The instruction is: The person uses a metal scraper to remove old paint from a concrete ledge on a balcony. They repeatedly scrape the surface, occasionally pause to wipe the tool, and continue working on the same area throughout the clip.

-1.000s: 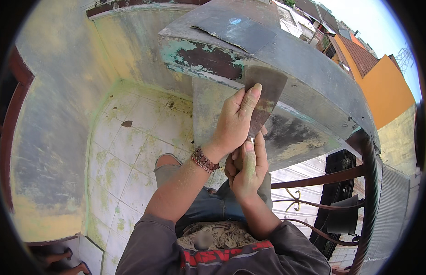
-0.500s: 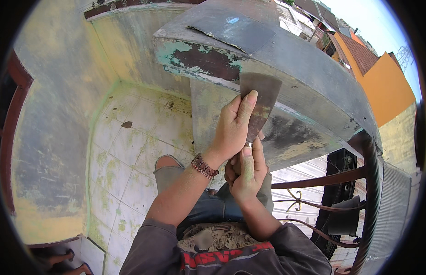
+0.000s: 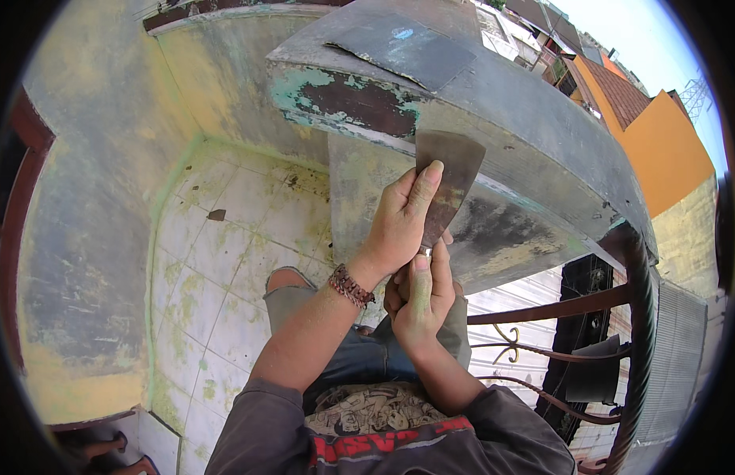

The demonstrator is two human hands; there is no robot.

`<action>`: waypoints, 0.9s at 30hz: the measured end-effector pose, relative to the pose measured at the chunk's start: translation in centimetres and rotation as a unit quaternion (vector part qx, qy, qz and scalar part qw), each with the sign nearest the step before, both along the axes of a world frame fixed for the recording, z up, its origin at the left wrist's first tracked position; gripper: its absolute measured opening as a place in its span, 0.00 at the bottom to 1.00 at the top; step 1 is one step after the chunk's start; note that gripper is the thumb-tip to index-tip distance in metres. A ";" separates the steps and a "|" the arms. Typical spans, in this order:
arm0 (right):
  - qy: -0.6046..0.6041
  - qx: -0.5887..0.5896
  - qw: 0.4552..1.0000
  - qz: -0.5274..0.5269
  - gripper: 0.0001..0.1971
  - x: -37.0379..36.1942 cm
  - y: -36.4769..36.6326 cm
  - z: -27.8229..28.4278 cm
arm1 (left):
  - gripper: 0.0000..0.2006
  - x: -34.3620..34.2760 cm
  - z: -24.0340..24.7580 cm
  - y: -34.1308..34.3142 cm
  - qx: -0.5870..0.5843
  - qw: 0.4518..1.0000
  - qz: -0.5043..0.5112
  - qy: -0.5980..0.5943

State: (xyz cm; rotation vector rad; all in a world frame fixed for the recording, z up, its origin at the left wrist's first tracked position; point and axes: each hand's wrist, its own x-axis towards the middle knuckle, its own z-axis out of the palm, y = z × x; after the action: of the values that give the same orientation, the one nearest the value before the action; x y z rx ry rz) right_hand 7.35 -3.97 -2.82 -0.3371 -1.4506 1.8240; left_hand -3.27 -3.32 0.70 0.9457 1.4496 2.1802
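Note:
Both my hands are closed on one scraper [image 3: 452,168], a tool with a wide, flat metal blade that flares toward its far end. My left hand [image 3: 401,215] grips the blade's left side, thumb lying along its face and fingers hidden behind. Lower down, my right hand [image 3: 422,299] wraps the handle, which is mostly covered, with the thumb pointing up toward the blade. The blade's far edge overlaps the front face of a concrete ledge [image 3: 534,146]; I cannot tell whether it touches. Left of the blade, the ledge has a dark brown patch [image 3: 359,104] ringed by flaking turquoise paint.
A dark sheet of sandpaper or similar [image 3: 411,54] lies on the ledge top. At right stands a twisted metal railing [image 3: 641,332]. White floor tiles [image 3: 233,269] bear greenish dust and a brown chip [image 3: 217,214]. A patchy grey-yellow wall [image 3: 83,214] rises at left.
The scraper and both hands have barely shifted, with my right hand slightly nearer the left. The whole view has moved a little. Both grips stay the same.

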 end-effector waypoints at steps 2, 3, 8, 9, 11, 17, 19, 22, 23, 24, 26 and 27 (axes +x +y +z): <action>0.006 -0.019 1.000 -0.023 0.24 -0.8 -0.6 0.6 | 0.20 -0.2 0.9 -0.3 -0.003 0.997 -0.040 -0.059; 0.008 -0.027 0.999 -0.033 0.24 -1.0 -0.9 0.9 | 0.20 -0.5 0.7 -0.5 -0.004 0.996 -0.051 -0.067; 0.028 0.032 0.999 -0.022 0.24 -1.1 -0.2 -1.2 | 0.21 -0.3 0.0 -0.4 0.000 1.000 -0.006 0.027; 0.045 0.016 0.999 -0.016 0.23 -1.6 0.0 -0.6 | 0.21 -0.9 -0.1 -0.1 -0.014 0.999 -0.032 -0.010; 0.049 -0.014 0.999 -0.008 0.23 -1.6 0.0 -0.3 | 0.21 -1.2 1.0 -0.3 -0.003 0.999 -0.031 0.014; 0.017 -0.053 0.998 0.019 0.25 -0.5 0.4 -0.9 | 0.21 -0.5 -0.3 0.3 -0.023 0.999 0.004 0.036; 0.038 -0.047 0.998 0.035 0.25 -1.1 0.6 1.2 | 0.21 -0.9 1.7 0.0 -0.012 0.999 -0.034 0.004; 0.039 -0.062 0.996 0.056 0.26 -1.0 0.8 0.2 | 0.21 -0.5 1.3 -0.3 -0.023 0.999 -0.029 -0.019; 0.025 -0.062 0.997 0.047 0.26 -0.4 0.9 -1.1 | 0.21 -0.2 0.4 0.1 -0.035 0.999 0.015 0.026; 0.011 -0.063 0.997 0.039 0.26 0.0 1.0 -1.6 | 0.21 -0.2 0.1 0.6 -0.026 0.999 0.018 0.041; 0.015 -0.064 0.997 0.039 0.26 0.1 0.9 -0.8 | 0.21 0.2 -0.1 0.3 -0.021 0.997 0.034 0.061; 0.033 -0.055 0.997 0.034 0.26 -0.5 1.1 0.1 | 0.21 -0.4 0.5 0.6 -0.021 1.000 -0.014 -0.017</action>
State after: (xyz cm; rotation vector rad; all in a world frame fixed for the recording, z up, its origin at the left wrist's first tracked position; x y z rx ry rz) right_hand 6.82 -2.88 -2.73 -0.2813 -1.3342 1.9565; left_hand -3.62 -2.75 1.21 0.9051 1.4533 2.1268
